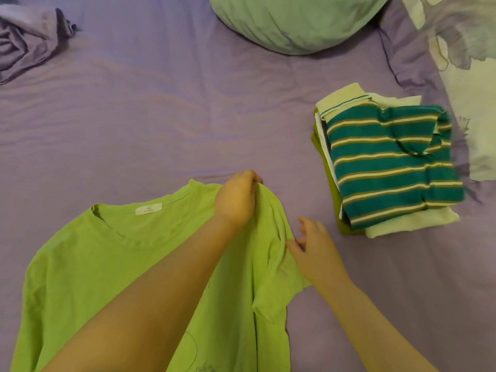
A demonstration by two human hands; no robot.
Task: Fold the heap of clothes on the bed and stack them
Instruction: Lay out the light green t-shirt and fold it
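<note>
**Inspector:** Fingers of the left hand are curled over the top edge of the lime-green T-shirt, bunching the cloth at the shoulder on the right side of the view. Confirm the other hand.

**Assistant:** Right hand sits at the outer edge of that sleeve. Thumb and forefinger appear to pinch the fabric, the other fingers spread loosely above it; the contact point is small and partly hidden, so I record the pinch as probable only.

**Inspector:** Position of the shirt?

**Assistant:** Lying spread on the purple bedsheet, collar away from the person, white neck label showing. The sleeve on the right of the view is turned inward over the body.

**Inspector:** Folded items?

**Assistant:** One stack to the right, apart from the shirt. A teal striped polo lies on top; white and olive-green pieces lie beneath it.

**Inspector:** Other items?

**Assistant:** A crumpled purple garment at the far left corner, a pale green pillow at the head of the bed, and a floral cloth along the right edge.
</note>
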